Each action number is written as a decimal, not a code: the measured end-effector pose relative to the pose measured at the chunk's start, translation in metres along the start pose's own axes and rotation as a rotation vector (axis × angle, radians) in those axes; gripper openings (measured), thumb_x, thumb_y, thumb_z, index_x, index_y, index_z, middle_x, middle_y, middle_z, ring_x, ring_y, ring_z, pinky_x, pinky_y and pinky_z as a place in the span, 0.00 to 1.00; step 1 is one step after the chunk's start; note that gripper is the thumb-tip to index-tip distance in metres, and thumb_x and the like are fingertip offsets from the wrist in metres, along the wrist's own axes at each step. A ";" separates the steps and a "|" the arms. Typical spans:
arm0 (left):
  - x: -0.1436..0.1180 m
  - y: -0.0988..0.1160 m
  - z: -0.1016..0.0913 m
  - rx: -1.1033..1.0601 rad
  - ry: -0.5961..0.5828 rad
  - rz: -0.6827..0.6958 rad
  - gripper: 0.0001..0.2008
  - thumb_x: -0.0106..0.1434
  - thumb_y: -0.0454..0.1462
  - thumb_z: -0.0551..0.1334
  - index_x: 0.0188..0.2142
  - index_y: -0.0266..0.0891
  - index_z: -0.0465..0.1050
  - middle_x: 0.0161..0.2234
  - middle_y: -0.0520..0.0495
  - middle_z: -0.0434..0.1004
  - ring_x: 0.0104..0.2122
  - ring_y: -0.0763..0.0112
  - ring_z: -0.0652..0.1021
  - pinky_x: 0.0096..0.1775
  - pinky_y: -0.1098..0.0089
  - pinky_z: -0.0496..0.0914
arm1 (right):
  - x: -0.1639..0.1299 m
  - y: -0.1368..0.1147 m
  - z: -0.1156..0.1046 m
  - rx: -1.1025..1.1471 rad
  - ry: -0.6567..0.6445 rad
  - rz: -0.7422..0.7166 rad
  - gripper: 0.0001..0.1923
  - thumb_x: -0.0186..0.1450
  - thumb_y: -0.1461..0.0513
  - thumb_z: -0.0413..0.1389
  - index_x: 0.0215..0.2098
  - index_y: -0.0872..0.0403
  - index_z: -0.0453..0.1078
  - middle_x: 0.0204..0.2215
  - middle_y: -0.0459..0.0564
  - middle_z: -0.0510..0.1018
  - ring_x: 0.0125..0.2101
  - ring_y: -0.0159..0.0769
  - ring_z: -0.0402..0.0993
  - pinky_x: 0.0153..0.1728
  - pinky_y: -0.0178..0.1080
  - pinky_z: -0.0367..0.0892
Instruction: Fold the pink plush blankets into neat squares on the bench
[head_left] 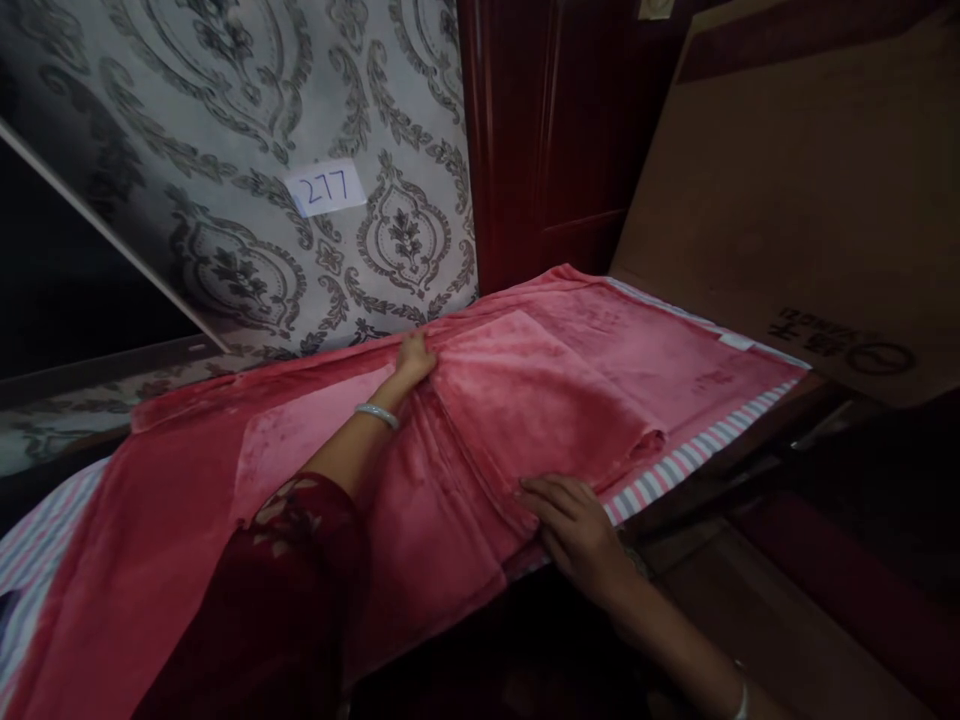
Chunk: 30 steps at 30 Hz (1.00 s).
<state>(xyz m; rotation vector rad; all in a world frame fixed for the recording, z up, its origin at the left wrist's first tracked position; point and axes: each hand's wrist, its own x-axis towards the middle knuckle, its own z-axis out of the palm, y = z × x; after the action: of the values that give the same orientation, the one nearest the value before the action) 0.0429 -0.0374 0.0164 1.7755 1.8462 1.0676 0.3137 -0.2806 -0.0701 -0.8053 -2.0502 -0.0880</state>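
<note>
- Lower left to right of centre: the red-pink blanket (pixel 161 515) spans most of the frame, plush-looking, deep red in some patches and paler pink in others.
- Left arm comes up from the bottom left in a dark red sleeve (pixel 277 570), reaching forward, bracelet (pixel 379 415) at the wrist.
- Left hand (pixel 415 360) is just about mid-frame, back up, on the blanket near its far edge. Fingertips are hidden, so can't tell if it's gripping or just pressing; creases fan out from it.
- Centre to right: a folded flap (pixel 547 400) lies over the rest, pretty smooth on top, with rumpled ridges along its left side.
- Right hand (pixel 577 530), lower right of centre, comes in from the bottom right, fingers over the near edge and thumb lower, pinching the fabric.
- Further right: grey, white and pink striped trim (pixel 682 465) along the near edge.
</note>
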 end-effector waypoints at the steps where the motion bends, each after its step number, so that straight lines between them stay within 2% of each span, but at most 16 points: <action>1: -0.008 0.008 -0.001 0.017 -0.007 0.056 0.16 0.54 0.29 0.64 0.44 0.36 0.75 0.48 0.39 0.78 0.55 0.54 0.74 0.58 0.57 0.66 | 0.001 0.000 0.000 -0.003 0.008 0.001 0.22 0.67 0.72 0.49 0.55 0.52 0.72 0.46 0.54 0.82 0.46 0.43 0.75 0.43 0.47 0.72; 4: -0.050 0.030 -0.002 0.079 -0.165 0.337 0.11 0.56 0.30 0.62 0.39 0.40 0.77 0.46 0.44 0.78 0.54 0.59 0.73 0.60 0.58 0.64 | 0.001 -0.003 0.003 -0.005 0.014 -0.009 0.21 0.67 0.72 0.49 0.54 0.52 0.73 0.46 0.54 0.82 0.46 0.43 0.75 0.43 0.47 0.72; 7: -0.107 0.040 -0.005 0.205 -0.501 0.841 0.09 0.62 0.33 0.59 0.40 0.40 0.76 0.44 0.44 0.78 0.47 0.62 0.76 0.54 0.58 0.69 | -0.003 -0.006 0.004 0.008 -0.021 -0.013 0.21 0.68 0.71 0.49 0.55 0.51 0.73 0.47 0.54 0.82 0.46 0.44 0.74 0.43 0.48 0.72; 8: -0.125 0.040 -0.006 0.243 -0.585 0.946 0.10 0.62 0.32 0.59 0.41 0.41 0.76 0.44 0.44 0.78 0.47 0.62 0.76 0.53 0.59 0.69 | -0.005 -0.007 0.002 0.021 -0.035 -0.003 0.21 0.68 0.71 0.50 0.56 0.51 0.73 0.48 0.54 0.81 0.47 0.44 0.74 0.45 0.49 0.72; 9: -0.140 0.039 -0.008 0.284 -0.624 0.997 0.11 0.62 0.31 0.59 0.43 0.41 0.76 0.46 0.44 0.77 0.47 0.62 0.76 0.52 0.59 0.69 | -0.006 -0.007 0.001 0.040 -0.049 0.010 0.22 0.68 0.71 0.50 0.57 0.51 0.72 0.49 0.55 0.81 0.48 0.44 0.73 0.46 0.50 0.72; 11: -0.160 0.034 -0.013 0.348 -0.644 1.029 0.15 0.61 0.29 0.59 0.47 0.41 0.76 0.49 0.43 0.76 0.49 0.62 0.75 0.54 0.59 0.69 | -0.006 -0.008 -0.005 0.087 -0.086 0.046 0.20 0.69 0.68 0.51 0.58 0.51 0.71 0.52 0.56 0.79 0.50 0.45 0.73 0.49 0.51 0.71; 13: -0.165 0.026 -0.016 0.386 -0.607 1.036 0.17 0.63 0.28 0.58 0.50 0.39 0.75 0.52 0.41 0.76 0.51 0.61 0.74 0.55 0.58 0.68 | -0.003 -0.008 -0.010 0.135 -0.134 0.088 0.18 0.71 0.65 0.53 0.58 0.52 0.71 0.52 0.57 0.79 0.51 0.45 0.73 0.50 0.51 0.71; 16: -0.158 0.014 -0.018 0.426 -0.538 1.061 0.14 0.68 0.30 0.55 0.50 0.38 0.75 0.51 0.40 0.77 0.51 0.60 0.75 0.55 0.57 0.69 | 0.003 -0.006 -0.012 0.181 -0.167 0.138 0.14 0.72 0.60 0.54 0.54 0.52 0.73 0.50 0.57 0.80 0.49 0.45 0.75 0.48 0.50 0.71; 20: -0.149 0.005 -0.018 0.428 -0.523 1.068 0.12 0.70 0.32 0.55 0.47 0.40 0.75 0.48 0.41 0.79 0.49 0.61 0.76 0.52 0.58 0.71 | 0.006 -0.006 -0.004 0.193 -0.089 0.155 0.10 0.73 0.62 0.52 0.45 0.51 0.76 0.46 0.54 0.82 0.46 0.42 0.76 0.47 0.48 0.71; 23: -0.148 0.003 -0.019 0.416 -0.549 1.039 0.11 0.69 0.32 0.55 0.44 0.42 0.76 0.46 0.43 0.79 0.48 0.61 0.77 0.52 0.58 0.71 | 0.006 -0.009 -0.001 0.178 -0.075 0.132 0.09 0.72 0.63 0.54 0.46 0.51 0.75 0.46 0.53 0.83 0.47 0.41 0.76 0.48 0.47 0.70; 26: -0.149 0.005 -0.023 0.381 -0.587 0.991 0.14 0.65 0.30 0.53 0.42 0.43 0.76 0.45 0.45 0.79 0.47 0.62 0.78 0.51 0.58 0.72 | 0.007 -0.008 -0.009 0.183 -0.116 0.077 0.10 0.72 0.62 0.56 0.49 0.51 0.74 0.47 0.53 0.82 0.49 0.40 0.75 0.49 0.45 0.70; 28: -0.151 0.012 -0.026 0.350 -0.574 0.975 0.18 0.60 0.28 0.53 0.44 0.43 0.76 0.47 0.44 0.79 0.48 0.62 0.78 0.52 0.57 0.72 | 0.005 0.000 -0.019 0.185 -0.038 0.125 0.10 0.72 0.62 0.53 0.49 0.50 0.73 0.44 0.52 0.82 0.46 0.38 0.76 0.48 0.42 0.71; 30: -0.156 0.022 -0.028 0.322 -0.550 0.963 0.22 0.56 0.28 0.55 0.47 0.43 0.75 0.50 0.42 0.79 0.51 0.60 0.77 0.55 0.55 0.71 | -0.001 0.015 -0.029 0.132 0.152 0.270 0.09 0.72 0.64 0.51 0.46 0.50 0.73 0.39 0.50 0.81 0.41 0.37 0.77 0.43 0.41 0.72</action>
<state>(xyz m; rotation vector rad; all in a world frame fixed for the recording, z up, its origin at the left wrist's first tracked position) 0.0603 -0.1964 0.0133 2.8875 0.8254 0.4156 0.3442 -0.2792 -0.0569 -0.9541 -1.7693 0.1321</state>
